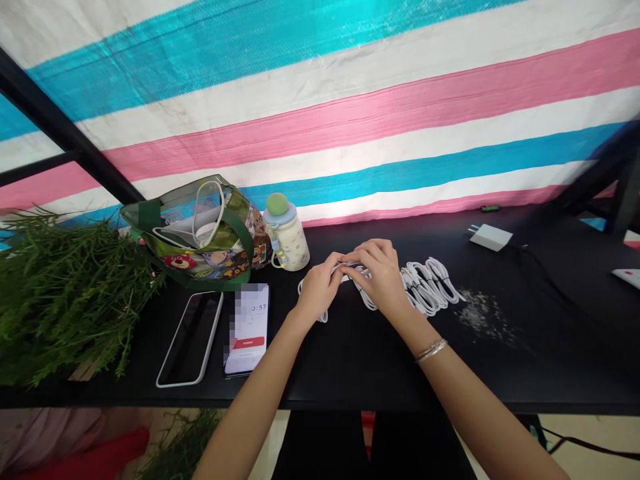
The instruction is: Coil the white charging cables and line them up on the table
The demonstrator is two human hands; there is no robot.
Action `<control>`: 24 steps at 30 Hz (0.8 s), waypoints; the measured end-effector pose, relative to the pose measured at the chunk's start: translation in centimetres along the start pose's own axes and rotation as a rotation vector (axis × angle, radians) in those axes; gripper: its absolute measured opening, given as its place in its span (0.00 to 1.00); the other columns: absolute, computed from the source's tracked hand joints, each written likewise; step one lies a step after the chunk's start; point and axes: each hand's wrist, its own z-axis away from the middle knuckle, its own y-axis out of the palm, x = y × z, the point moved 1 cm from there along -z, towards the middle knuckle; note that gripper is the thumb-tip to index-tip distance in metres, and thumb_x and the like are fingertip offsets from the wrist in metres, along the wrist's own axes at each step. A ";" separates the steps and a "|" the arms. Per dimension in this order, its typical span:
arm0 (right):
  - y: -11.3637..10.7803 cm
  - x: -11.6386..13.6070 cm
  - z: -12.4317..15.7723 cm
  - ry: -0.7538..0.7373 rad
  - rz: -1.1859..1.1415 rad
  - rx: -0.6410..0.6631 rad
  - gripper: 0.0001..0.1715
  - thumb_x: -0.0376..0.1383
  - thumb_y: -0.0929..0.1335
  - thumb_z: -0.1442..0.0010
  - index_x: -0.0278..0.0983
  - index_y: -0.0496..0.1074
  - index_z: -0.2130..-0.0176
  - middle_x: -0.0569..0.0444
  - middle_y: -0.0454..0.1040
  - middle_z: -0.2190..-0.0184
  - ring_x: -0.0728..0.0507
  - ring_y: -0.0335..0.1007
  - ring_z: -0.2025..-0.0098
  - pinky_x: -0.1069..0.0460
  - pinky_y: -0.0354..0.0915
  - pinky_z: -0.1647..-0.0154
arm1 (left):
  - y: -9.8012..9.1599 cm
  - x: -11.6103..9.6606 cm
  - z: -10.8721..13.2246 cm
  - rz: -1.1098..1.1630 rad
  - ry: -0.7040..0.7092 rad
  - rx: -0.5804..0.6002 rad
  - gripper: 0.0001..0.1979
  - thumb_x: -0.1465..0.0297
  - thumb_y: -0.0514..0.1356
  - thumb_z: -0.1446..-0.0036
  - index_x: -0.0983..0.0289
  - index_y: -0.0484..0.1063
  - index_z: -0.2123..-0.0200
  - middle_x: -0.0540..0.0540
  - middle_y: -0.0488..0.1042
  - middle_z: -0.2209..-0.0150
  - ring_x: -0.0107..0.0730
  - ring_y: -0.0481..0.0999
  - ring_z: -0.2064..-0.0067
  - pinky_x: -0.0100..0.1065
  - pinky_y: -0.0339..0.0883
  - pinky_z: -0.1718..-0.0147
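Note:
Both hands meet over the middle of the black table, fingertips pinched together on a white cable. My left hand [320,287] is closed on one side of it, and a loop of white cable shows beneath that hand. My right hand [379,275] is closed on the other side, with a bracelet at its wrist. The fingers cover most of the held cable [346,277]. Just right of my right hand lie several coiled white cables [431,287] in a row, bound with dark ties. Part of another coil shows under the right hand.
A cream bottle [293,247] with a green lid stands behind the left hand, beside a printed bag [210,260]. Two phones, one lit [247,330] and one dark [193,340], lie left. Green foliage [75,287] fills the far left. A white charger [491,237] and pale scraps [483,317] lie right.

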 end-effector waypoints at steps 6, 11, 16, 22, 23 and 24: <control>0.3 -0.2 -0.1 0.057 -0.155 -0.023 0.10 0.38 0.64 0.38 0.41 0.70 0.71 0.51 0.72 0.71 0.39 0.63 0.62 0.43 0.60 0.60 | 0.2 0.2 0.0 0.204 -0.010 0.040 0.11 0.70 0.47 0.38 0.61 0.67 0.59 0.51 0.76 0.63 0.31 0.76 0.63 0.30 0.68 0.64; 0.2 -0.4 -0.1 0.132 -0.189 -0.029 0.09 0.38 0.66 0.40 0.41 0.69 0.72 0.52 0.72 0.70 0.39 0.63 0.62 0.42 0.61 0.60 | 0.3 0.1 0.0 0.216 0.054 0.069 0.10 0.71 0.52 0.42 0.61 0.66 0.56 0.51 0.75 0.59 0.31 0.75 0.60 0.32 0.67 0.59; 0.2 -0.5 -0.1 0.145 -0.205 -0.033 0.09 0.36 0.66 0.40 0.41 0.69 0.73 0.52 0.72 0.71 0.38 0.64 0.62 0.42 0.62 0.60 | 0.5 0.0 -0.1 0.132 0.074 0.055 0.13 0.72 0.58 0.48 0.62 0.65 0.57 0.53 0.75 0.60 0.34 0.76 0.61 0.34 0.67 0.60; 0.0 -0.6 -0.2 0.175 -0.228 0.007 0.06 0.35 0.64 0.41 0.42 0.68 0.70 0.51 0.72 0.69 0.39 0.66 0.61 0.42 0.63 0.60 | 0.6 0.1 -0.1 0.165 0.042 0.018 0.13 0.73 0.59 0.48 0.60 0.65 0.57 0.52 0.76 0.57 0.34 0.76 0.57 0.33 0.67 0.57; -0.1 -0.5 -0.2 0.176 -0.242 0.022 0.06 0.35 0.64 0.41 0.42 0.68 0.70 0.51 0.72 0.68 0.39 0.66 0.61 0.42 0.63 0.59 | 0.5 0.1 -0.1 0.167 0.039 0.013 0.13 0.73 0.58 0.48 0.61 0.65 0.58 0.52 0.76 0.57 0.34 0.76 0.58 0.33 0.67 0.57; -0.2 -0.5 -0.3 0.176 -0.258 0.037 0.05 0.35 0.64 0.41 0.42 0.68 0.69 0.51 0.73 0.67 0.39 0.66 0.60 0.42 0.63 0.59 | 0.5 0.1 -0.1 0.170 0.039 0.009 0.12 0.72 0.58 0.47 0.61 0.65 0.58 0.52 0.76 0.58 0.34 0.76 0.59 0.33 0.67 0.58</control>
